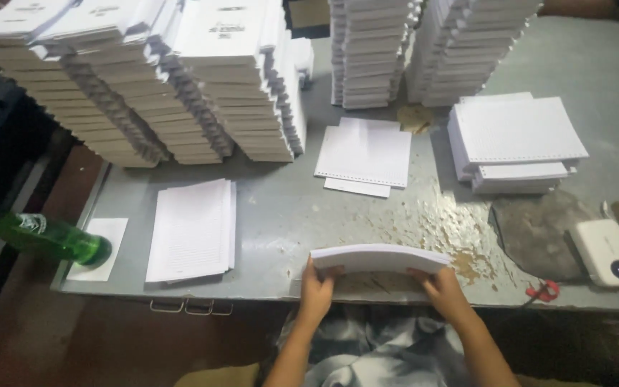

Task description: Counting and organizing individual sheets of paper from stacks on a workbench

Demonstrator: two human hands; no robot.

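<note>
Both my hands hold a thin bundle of white sheets point(377, 256) level, just above the near edge of the grey metal table point(288, 215). My left hand point(317, 287) grips its left end and my right hand point(442, 287) grips its right end, thumbs on the underside. The bundle bows slightly upward in the middle. A flat pile of lined white sheets point(193, 229) lies to the left of my left hand. Punched white sheets point(364, 156) lie farther back in the middle.
Tall leaning stacks of paper bundles point(180, 79) fill the back left, and more stacks point(424, 50) rise at the back. A lower pile of punched sheets point(514, 140) sits right. A green bottle point(44, 236) lies at the left edge. A white power bank point(605, 252) rests right.
</note>
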